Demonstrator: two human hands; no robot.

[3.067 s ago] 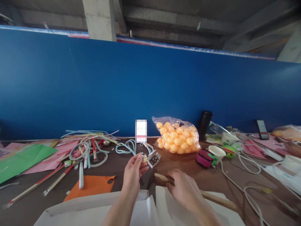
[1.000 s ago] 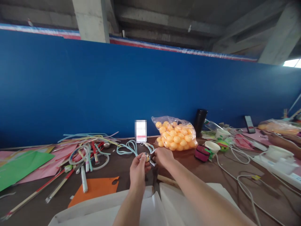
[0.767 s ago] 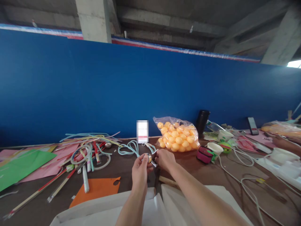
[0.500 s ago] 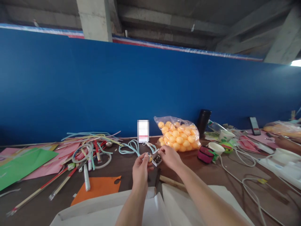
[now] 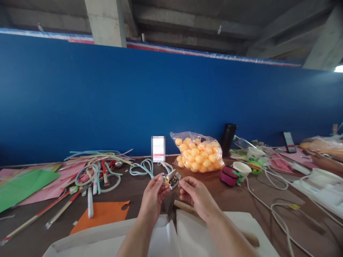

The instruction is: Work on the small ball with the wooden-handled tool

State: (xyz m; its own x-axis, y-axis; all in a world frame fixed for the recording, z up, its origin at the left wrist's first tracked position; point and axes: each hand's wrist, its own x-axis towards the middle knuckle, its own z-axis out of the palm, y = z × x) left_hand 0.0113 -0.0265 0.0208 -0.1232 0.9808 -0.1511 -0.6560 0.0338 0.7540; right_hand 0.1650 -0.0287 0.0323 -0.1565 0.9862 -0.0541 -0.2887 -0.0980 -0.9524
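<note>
My left hand pinches a small shiny silver and gold round piece between thumb and fingers. Just right of it lies a small white box with several dark metallic bits inside. My right hand is at the box's right side, its thumb and index finger pressed together; whatever they hold, if anything, is too small to name. Behind the box lies a looped light blue cord. A clear bag of orange balls rests behind my right hand.
Left are tangled tubes and sticks, green paper and orange paper. White sheets lie in front, with a wooden stick. At right: a black bottle, magenta pouch, paper cup, white cables and another person's hand.
My right hand has drawn back from over the small box toward me, leaving more of the box visible. My left hand still holds the round piece. The view has shifted slightly right.
</note>
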